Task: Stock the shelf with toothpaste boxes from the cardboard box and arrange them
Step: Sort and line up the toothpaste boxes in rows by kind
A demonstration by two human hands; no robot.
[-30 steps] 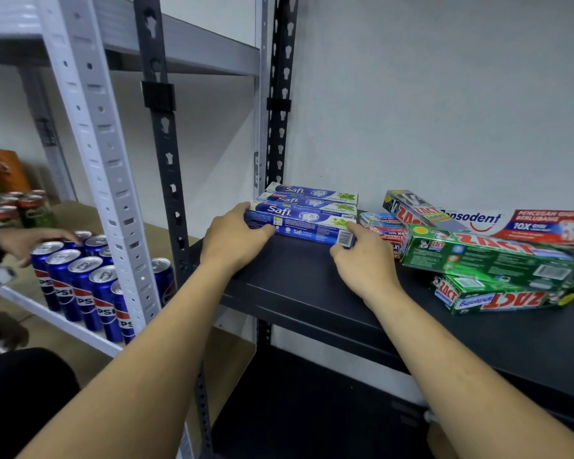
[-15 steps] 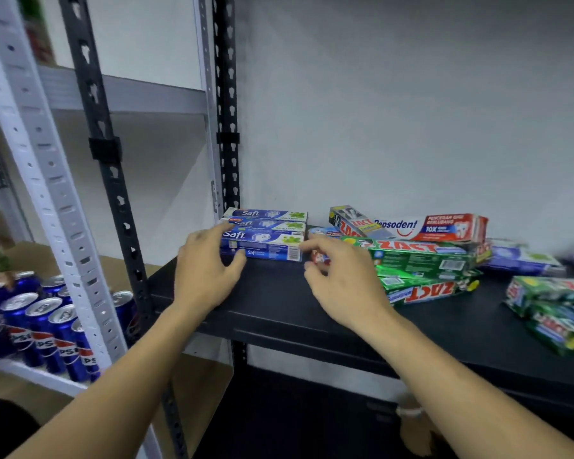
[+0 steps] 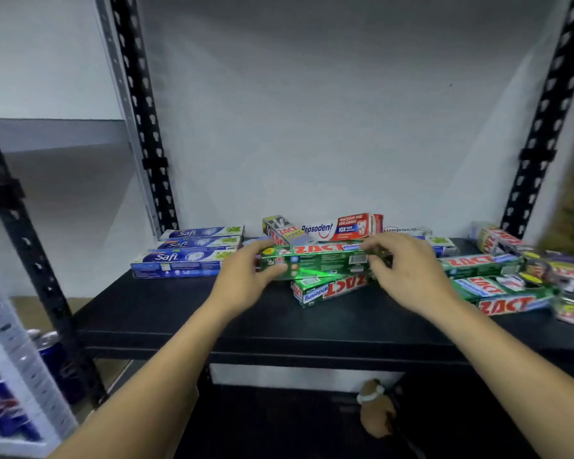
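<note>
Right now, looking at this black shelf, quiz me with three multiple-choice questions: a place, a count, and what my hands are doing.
1. Where on the black metal shelf do the blue Safi toothpaste boxes lie? A. left end B. right end C. front centre
2. How many Safi boxes show? A. one B. three C. six
3. What are the left hand and right hand doing? A. hanging idle B. gripping the ends of a long green Zact box C. holding cans
Answers: 1 A, they fill its left end. 2 B, three Safi logos show. 3 B, each hand curls round one end.
</note>
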